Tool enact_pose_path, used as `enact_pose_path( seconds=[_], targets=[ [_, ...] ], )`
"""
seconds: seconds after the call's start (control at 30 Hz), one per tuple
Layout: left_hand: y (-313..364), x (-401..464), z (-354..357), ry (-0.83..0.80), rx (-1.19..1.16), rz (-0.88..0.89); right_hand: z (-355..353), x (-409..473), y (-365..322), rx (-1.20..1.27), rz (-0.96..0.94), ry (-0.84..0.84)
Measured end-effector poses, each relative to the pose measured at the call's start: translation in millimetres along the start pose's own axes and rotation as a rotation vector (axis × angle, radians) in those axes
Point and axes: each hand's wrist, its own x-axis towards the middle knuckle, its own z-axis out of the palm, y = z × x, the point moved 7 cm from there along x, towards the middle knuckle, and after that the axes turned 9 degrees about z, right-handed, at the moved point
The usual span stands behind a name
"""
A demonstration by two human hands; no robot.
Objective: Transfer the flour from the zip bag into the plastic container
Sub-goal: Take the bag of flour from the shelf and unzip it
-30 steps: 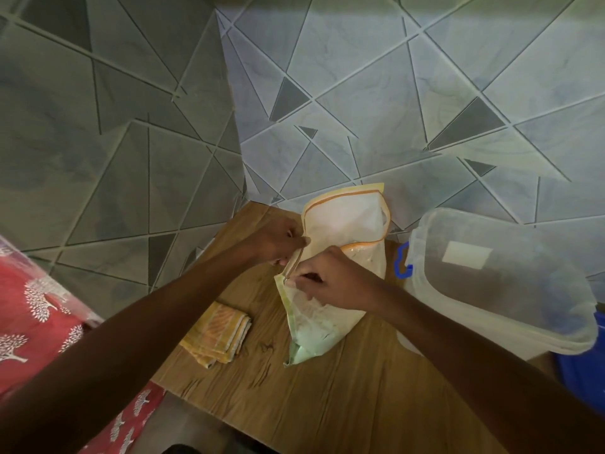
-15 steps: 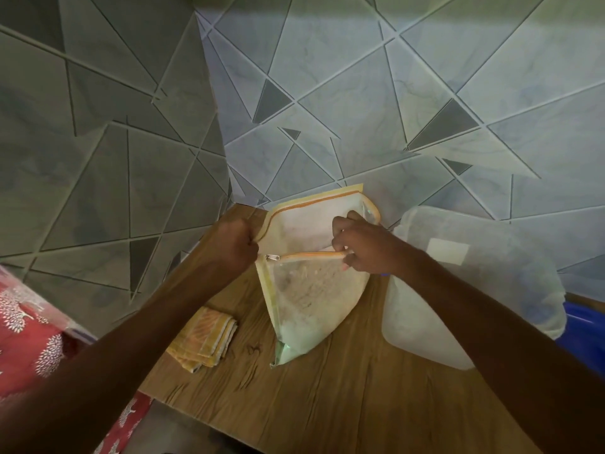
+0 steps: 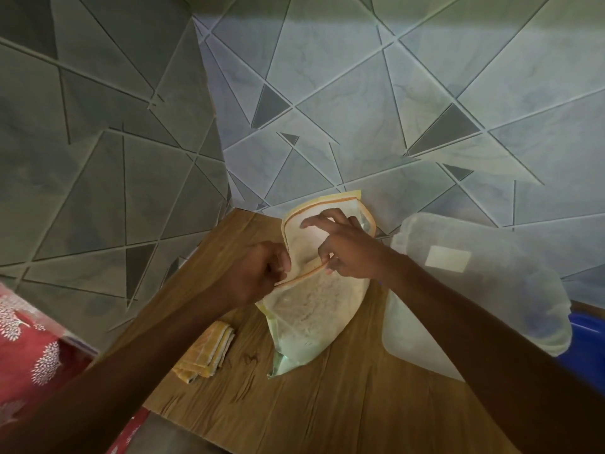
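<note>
The clear zip bag [image 3: 316, 309] with an orange zip line stands on the wooden table [image 3: 343, 398], leaning towards the tiled wall, pale flour visible inside. Its mouth gapes open. My left hand [image 3: 258, 278] pinches the near lip of the bag at its left end. My right hand [image 3: 347, 247] pinches the same orange lip further right, with the other fingers spread over the opening. The translucent plastic container [image 3: 484, 290] lies tilted just right of the bag, a white label on its side.
A folded yellow cloth [image 3: 206, 352] lies on the table left of the bag. A blue object [image 3: 589, 332] shows at the right edge behind the container. Red patterned fabric [image 3: 29, 348] sits off the table at the lower left. Tiled walls meet in a corner behind the bag.
The bag's zip has been drawn open from left to right. My right hand has come back towards the middle and now holds the near lip, and the mouth gapes wider.
</note>
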Motion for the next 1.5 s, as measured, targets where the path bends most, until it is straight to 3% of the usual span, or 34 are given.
enact_pose_path(
  seconds=[0.1,0.2,0.43,0.6,0.73,0.83,0.97,1.13,1.3,1.43,1.5],
  targets=[
    [1.8,-7.3,4.7,-0.042,0.056,0.045,1.2,15.7,-12.9,-0.132,-0.079,-0.052],
    [6.4,-14.5,4.0,0.021,0.068,0.067,10.5,30.4,-23.2,-0.199,-0.134,-0.135],
    [-1.7,-28.6,4.2,0.089,0.122,-0.01,21.2,48.3,-33.5,-0.205,-0.224,-0.212],
    [-0.2,-36.0,9.5,0.143,0.162,0.03,30.3,49.7,-32.8,-0.272,-0.274,-0.222],
    [0.0,-36.4,10.0,0.169,0.142,0.028,26.5,48.7,-23.7,-0.202,-0.221,-0.225],
    [-10.9,-35.1,4.3,0.25,0.073,-0.082,26.9,46.2,-10.4,-0.156,-0.151,-0.179],
    [-14.8,-32.9,2.8,0.299,0.053,-0.12,31.6,41.0,-9.8,-0.037,-0.185,-0.09],
    [-5.4,-36.0,3.2,0.32,0.019,-0.061,45.5,38.8,-21.6,-0.027,-0.218,-0.239],
    [-16.7,-42.3,-3.1,0.409,-0.159,-0.12,60.2,39.0,-28.6,-0.12,-0.171,-0.322],
    [-35.8,-62.5,11.5,0.566,-0.538,-0.252,53.6,37.1,-24.3,-0.172,-0.15,-0.17],
    [-42.6,-78.7,35.0,0.543,-0.619,-0.285,52.6,39.0,-23.3,-0.151,-0.172,-0.075]
  ],
)
